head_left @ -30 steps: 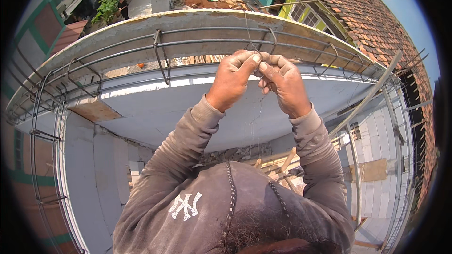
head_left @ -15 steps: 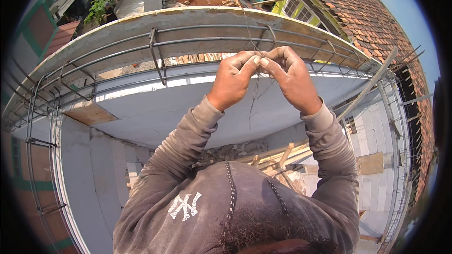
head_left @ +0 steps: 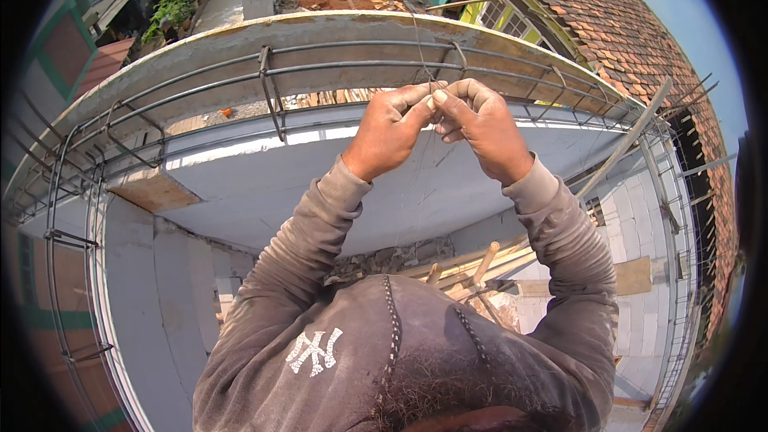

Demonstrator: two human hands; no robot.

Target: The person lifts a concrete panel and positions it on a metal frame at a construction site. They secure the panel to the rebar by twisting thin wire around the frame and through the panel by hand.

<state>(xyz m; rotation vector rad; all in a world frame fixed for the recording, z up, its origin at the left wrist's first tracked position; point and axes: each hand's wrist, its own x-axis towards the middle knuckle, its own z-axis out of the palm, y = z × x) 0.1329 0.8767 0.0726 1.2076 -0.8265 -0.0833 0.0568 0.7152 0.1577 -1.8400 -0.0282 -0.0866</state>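
Observation:
My left hand (head_left: 392, 128) and my right hand (head_left: 486, 124) meet at thumbs and fingertips in front of the steel rebar frame (head_left: 344, 68). Both are closed in a pinch on thin dark wire. One strand of the wire (head_left: 419, 36) rises above my fingers, past the upper bar, toward the board behind. Loose ends hang faintly below my hands against the pale wall. My fingers hide the spot where the wire is pinched. A bent steel stirrup (head_left: 459, 58) crosses the bars just beyond my right hand, and another stirrup (head_left: 270, 92) stands to the left.
A long formwork board (head_left: 320, 30) runs behind the rebar. Below lies a pale block wall (head_left: 304, 184). A wooden pole (head_left: 628, 140) slants at right, near more rebar along the side wall. Timber poles (head_left: 480, 264) and rubble lie far below. A tiled roof (head_left: 592, 24) rises beyond.
My hands have shifted slightly left and stay together. The right fingers have curled over nearer the left fingertips, and the hanging wire ends have swung.

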